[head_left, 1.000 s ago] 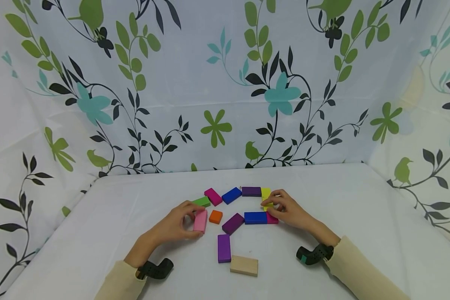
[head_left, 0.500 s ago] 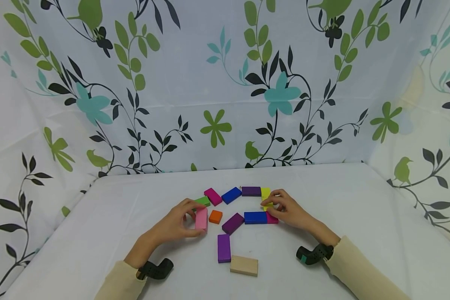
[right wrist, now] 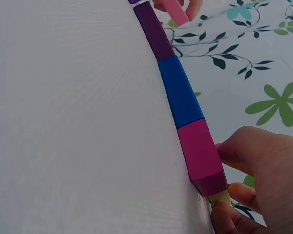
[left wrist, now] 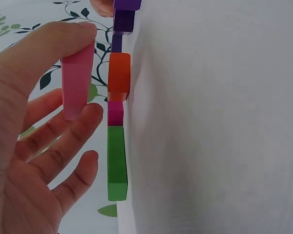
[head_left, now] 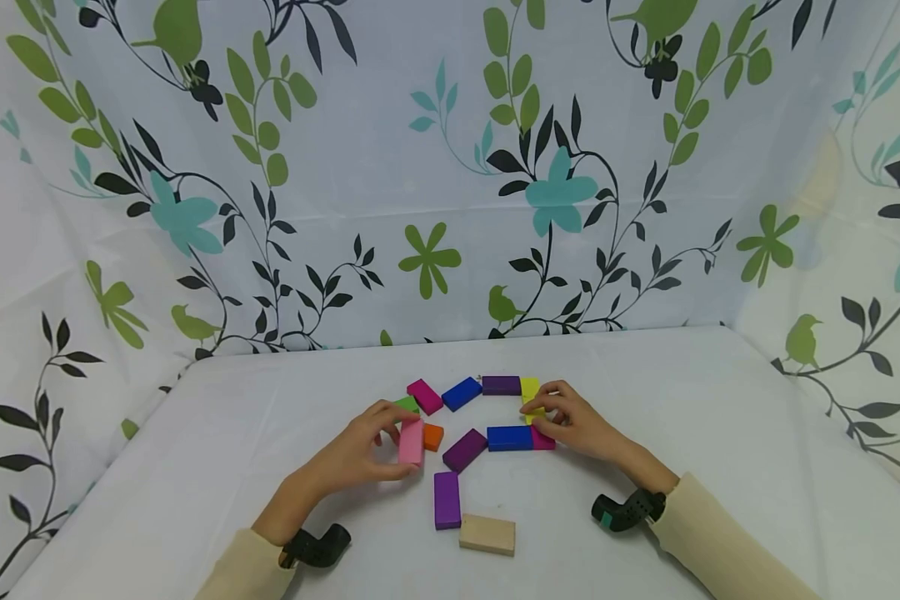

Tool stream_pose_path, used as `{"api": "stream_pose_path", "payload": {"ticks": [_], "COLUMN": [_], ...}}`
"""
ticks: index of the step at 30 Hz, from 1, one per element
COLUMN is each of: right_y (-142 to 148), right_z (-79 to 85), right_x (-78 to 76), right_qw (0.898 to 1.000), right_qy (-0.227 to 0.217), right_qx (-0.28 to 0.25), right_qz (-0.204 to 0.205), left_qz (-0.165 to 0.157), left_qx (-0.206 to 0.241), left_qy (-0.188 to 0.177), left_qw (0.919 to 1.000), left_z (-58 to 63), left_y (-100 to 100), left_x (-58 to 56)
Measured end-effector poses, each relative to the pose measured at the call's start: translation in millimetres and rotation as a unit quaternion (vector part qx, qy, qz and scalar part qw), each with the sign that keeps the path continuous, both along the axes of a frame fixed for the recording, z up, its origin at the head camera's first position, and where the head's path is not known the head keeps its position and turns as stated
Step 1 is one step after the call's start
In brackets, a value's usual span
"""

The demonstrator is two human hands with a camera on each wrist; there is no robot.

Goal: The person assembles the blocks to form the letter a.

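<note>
- Pink block [head_left: 411, 442] pinched by left hand [head_left: 351, 450].
- Yellow block [head_left: 529, 387] touched by right hand [head_left: 581, 425]; whether grasped, cannot be told.
- Tan block [head_left: 487, 534] shown in head view only.

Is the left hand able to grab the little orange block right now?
Probably not yet: the left hand holds the pink block, which comes between it and the orange block in the head view. If it let go, the orange block looks near enough to grab.
</note>
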State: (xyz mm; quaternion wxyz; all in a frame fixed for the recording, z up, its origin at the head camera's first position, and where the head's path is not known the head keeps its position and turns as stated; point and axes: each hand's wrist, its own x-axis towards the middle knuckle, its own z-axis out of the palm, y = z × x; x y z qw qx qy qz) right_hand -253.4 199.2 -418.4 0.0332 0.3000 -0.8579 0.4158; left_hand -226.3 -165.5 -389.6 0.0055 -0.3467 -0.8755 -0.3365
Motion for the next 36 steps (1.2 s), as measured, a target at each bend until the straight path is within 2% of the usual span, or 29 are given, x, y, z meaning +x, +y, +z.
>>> {"api": "stream_pose_path", "payload": {"ticks": [13,23,32,36], "right_y": [2.0,4.6,5.4,4.7], "right_z": [-3.1,-1.6,-2.1,-2.0], "right_x": [-1.1,-2.8,-3.4,-3.9], "right_qw": [1.000,1.000,1.000,1.000], "right_qy": [0.006,0.012,0.005,0.001], "right_qx": [0.009,0.010,0.007,0.007], "right_qz": [-0.002,-0.004,0.001,-0.001], "left_qz": [-0.006,-0.026,-0.019,-0.016], "left_qx": [-0.001,0.001,-0.007,-0.016], "left_qy": [-0.007,0.031,0.025,0.012], "left_qw": [1.0000,0.9992,0.9995,0.9997], "left_z": [4.3,14.2,21.2,24.2], "left_y": [13.6,31.0,49.8,60.8], "left_x": [9.0,10.2,10.1,7.9]}}
